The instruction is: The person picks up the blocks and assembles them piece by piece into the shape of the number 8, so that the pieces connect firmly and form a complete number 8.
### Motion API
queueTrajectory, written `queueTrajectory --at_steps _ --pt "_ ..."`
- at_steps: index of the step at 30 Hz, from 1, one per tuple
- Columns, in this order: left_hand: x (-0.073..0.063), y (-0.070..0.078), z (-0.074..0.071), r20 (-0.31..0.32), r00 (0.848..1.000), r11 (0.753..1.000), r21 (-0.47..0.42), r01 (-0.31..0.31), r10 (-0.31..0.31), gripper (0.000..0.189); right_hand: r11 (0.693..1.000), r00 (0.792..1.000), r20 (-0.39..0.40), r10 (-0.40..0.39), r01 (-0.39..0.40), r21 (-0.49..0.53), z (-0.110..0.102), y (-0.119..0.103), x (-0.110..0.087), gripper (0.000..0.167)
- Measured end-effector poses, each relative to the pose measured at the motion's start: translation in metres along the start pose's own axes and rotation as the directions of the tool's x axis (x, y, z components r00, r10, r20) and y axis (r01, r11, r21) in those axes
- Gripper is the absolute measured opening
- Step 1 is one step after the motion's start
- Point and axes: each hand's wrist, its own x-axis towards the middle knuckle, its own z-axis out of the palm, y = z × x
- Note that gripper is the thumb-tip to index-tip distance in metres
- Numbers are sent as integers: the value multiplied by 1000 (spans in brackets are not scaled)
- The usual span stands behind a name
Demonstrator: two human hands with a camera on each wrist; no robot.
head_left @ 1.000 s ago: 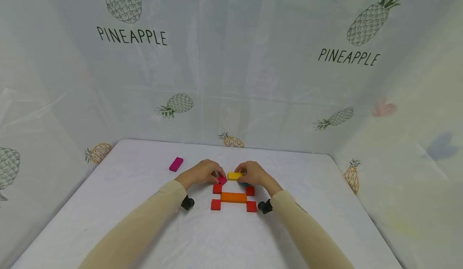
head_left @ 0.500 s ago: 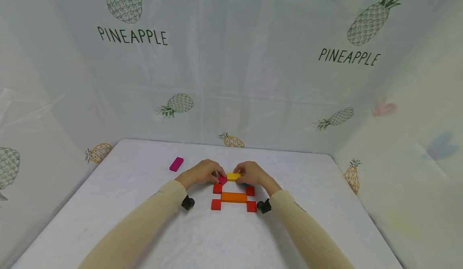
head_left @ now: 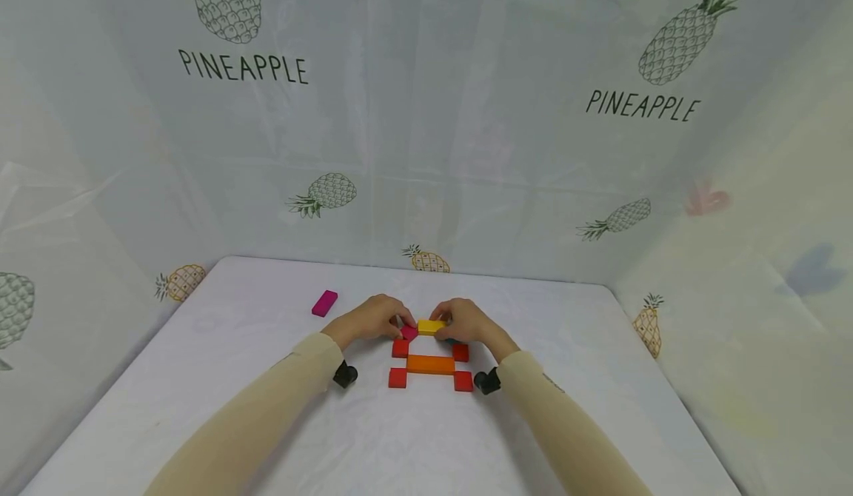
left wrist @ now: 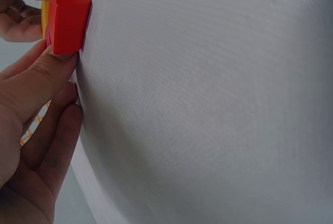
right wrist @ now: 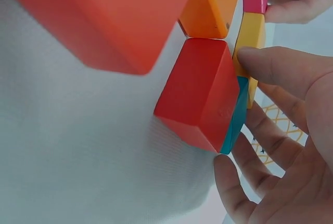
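My left hand (head_left: 375,317) pinches a pink block (head_left: 409,332) just behind the back left red block (head_left: 400,349). In the left wrist view the thumb lies by a red block (left wrist: 70,18), which mostly covers the pink one. My right hand (head_left: 470,320) grips a yellow block (head_left: 431,327), thumb on its near face and fingers behind it. The yellow block's left end meets the pink block, as the right wrist view shows. A teal block (right wrist: 238,114) stands between the yellow block and a red block (right wrist: 200,88), partly under my right hand in the head view.
An orange block (head_left: 431,364) lies across the middle, with red blocks at its corners, such as the front left (head_left: 397,378) and front right (head_left: 463,382). A magenta block (head_left: 324,303) lies apart at the back left of the white table (head_left: 566,407). Pineapple-print curtain (head_left: 426,148) surrounds the table.
My right hand has shifted slightly left with the yellow block, bringing it against the pink block. The left hand and other blocks stay where they were.
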Motion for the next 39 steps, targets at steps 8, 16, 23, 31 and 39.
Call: queueTrajectory --at_steps 8,16,23,31,39 --pt "-1 -1 0 -8 1000 1000 -4 -12 12 29 1000 1000 3 -7 7 -3 -1 -1 -1 26" --pt "-3 1 -1 -14 1000 1000 1 -16 16 29 1000 1000 0 -6 6 3 -2 -3 -3 25" --pt "-3 1 -1 -12 1000 1000 13 -20 20 30 1000 1000 -2 -8 8 6 -3 -3 -3 26" --pt "-1 -1 0 -4 1000 1000 -7 -1 1 31 1000 1000 -1 -13 13 17 -3 -1 -2 26" --pt "-1 -1 0 -5 1000 1000 -12 -5 5 30 1000 1000 3 -6 6 24 -1 1 -1 27"
